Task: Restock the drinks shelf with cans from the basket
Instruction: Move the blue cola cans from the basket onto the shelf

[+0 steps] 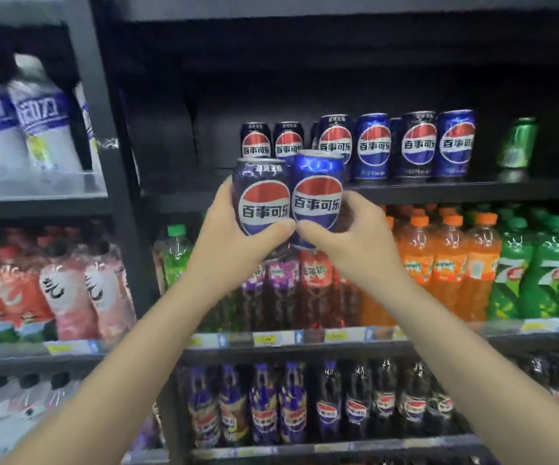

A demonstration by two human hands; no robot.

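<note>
Here the person holds two cola cans raised in front of the can shelf (473, 191), one to each hand. The left hand (238, 236) wraps the dark can (260, 196), thumb across its lower front and fingers hidden behind. The right hand (345, 229) holds the blue can (317, 196) the same way, thumb low on the label. Each grip is thus closed round its own can. The two thumbs nearly meet, and the cans stand upright, side by side and touching, logos facing outward. That is probably so they can go onto the shelf as a pair, labels already facing the aisle.

Both cans are still in the air, just in front of the shelf's edge and not yet set down. Behind them stands the cola row (372, 146), which fills the middle of the shelf, with a lone green can (518, 142) further right. To the left of the row the shelf is dark and bare, so that gap looks like the likely spot.

The basket is not in view, so how many cans remain cannot be told. Below hang rows of orange bottles (449, 260) and green bottles (546, 263), which play no part in this step.
</note>
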